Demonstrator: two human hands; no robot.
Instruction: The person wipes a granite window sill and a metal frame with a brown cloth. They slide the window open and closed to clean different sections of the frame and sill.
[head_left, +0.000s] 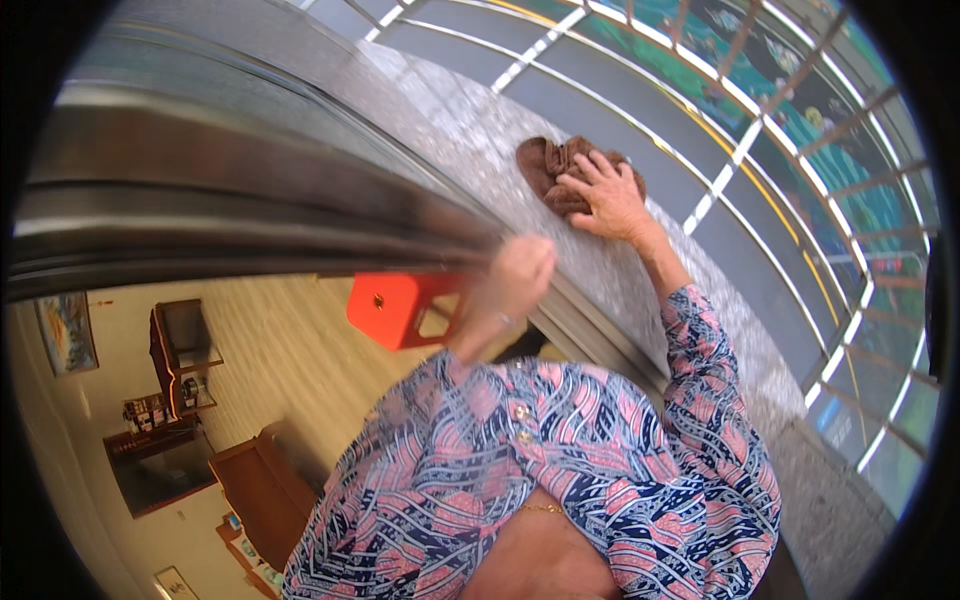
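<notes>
My right hand (611, 196) lies spread on a bunched brown cloth (555, 169), pressing it on the grey stone window ledge (600, 259), near the ledge's outer edge. My left hand (521, 274) is blurred; its fingers are curled at the edge of the dark metal frame of a sliding window (300, 202), beside the lower track. Whether those fingers grip the frame cannot be told. The window track (592, 326) runs between the room and the ledge.
Beyond the ledge a cage of metal bars (724, 191) overlooks a road far below. Indoors, a red plastic stool (386, 307) stands on the wooden floor near the window. Wooden furniture (262, 499) and framed pictures (67, 334) are farther back.
</notes>
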